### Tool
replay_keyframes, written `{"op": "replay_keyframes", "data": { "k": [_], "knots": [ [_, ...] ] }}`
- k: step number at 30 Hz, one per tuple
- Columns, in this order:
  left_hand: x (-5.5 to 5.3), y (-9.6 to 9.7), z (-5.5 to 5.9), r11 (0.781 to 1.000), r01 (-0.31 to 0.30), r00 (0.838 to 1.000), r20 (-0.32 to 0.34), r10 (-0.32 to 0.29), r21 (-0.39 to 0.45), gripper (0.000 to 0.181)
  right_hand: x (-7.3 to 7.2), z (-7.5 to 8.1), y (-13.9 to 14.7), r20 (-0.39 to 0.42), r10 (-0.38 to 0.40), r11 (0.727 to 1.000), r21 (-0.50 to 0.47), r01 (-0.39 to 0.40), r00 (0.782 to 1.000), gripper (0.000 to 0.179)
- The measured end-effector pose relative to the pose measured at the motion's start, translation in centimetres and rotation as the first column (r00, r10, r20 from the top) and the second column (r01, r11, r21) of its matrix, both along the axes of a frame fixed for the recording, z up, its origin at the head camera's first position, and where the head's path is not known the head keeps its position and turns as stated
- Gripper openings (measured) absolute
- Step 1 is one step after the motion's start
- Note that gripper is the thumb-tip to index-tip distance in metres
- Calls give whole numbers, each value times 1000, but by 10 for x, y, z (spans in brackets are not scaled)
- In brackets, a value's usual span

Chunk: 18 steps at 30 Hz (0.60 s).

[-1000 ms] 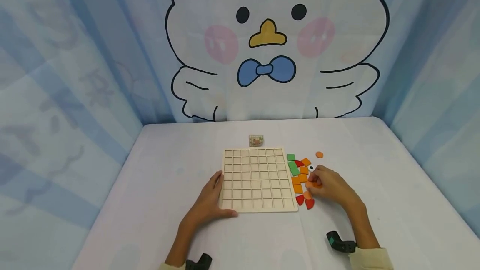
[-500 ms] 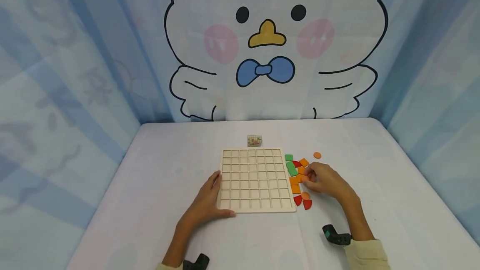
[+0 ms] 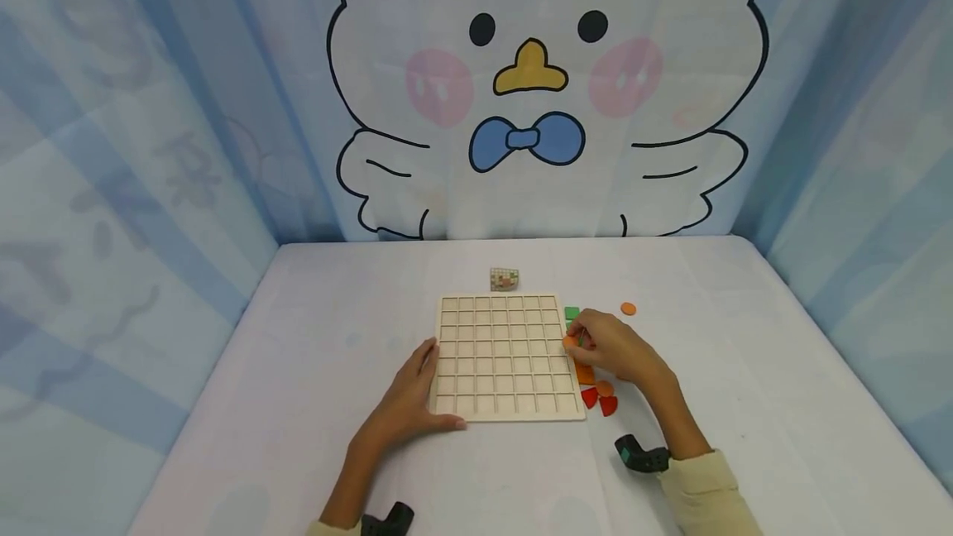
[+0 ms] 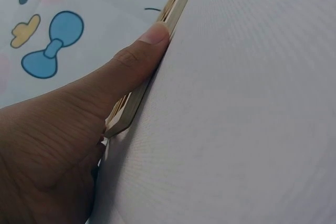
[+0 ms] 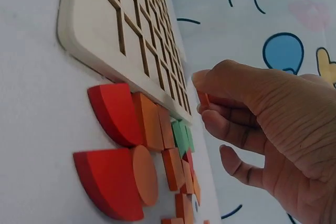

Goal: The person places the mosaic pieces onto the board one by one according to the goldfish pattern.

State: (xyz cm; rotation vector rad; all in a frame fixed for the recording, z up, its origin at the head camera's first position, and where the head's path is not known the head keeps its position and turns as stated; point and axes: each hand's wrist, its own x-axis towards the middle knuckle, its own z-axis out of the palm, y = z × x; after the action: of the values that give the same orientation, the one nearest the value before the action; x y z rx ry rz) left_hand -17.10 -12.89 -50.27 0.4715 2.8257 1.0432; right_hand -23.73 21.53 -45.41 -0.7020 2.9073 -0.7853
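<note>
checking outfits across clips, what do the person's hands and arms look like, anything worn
The left hand and right hand wear no gloves. The right sleeve is cream, as is the barely visible left sleeve. A black, angular left device and right device sit at the wrists, the right with a small teal patch. No cables show.
</note>
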Motion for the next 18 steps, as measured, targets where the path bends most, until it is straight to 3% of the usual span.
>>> {"op": "replay_keyframes", "data": {
  "k": [9, 18],
  "knots": [
    [0, 0, 2, 1000, 5, 1000, -22, -5, 4, 128, -2, -3, -26, -49, 60, 998, 35, -58, 997, 18],
    [0, -1, 0, 1000, -4, 1000, 8, 4, 16, 129, -6, -1, -42, -52, 75, 997, 30, -73, 996, 15]
  ]
}}
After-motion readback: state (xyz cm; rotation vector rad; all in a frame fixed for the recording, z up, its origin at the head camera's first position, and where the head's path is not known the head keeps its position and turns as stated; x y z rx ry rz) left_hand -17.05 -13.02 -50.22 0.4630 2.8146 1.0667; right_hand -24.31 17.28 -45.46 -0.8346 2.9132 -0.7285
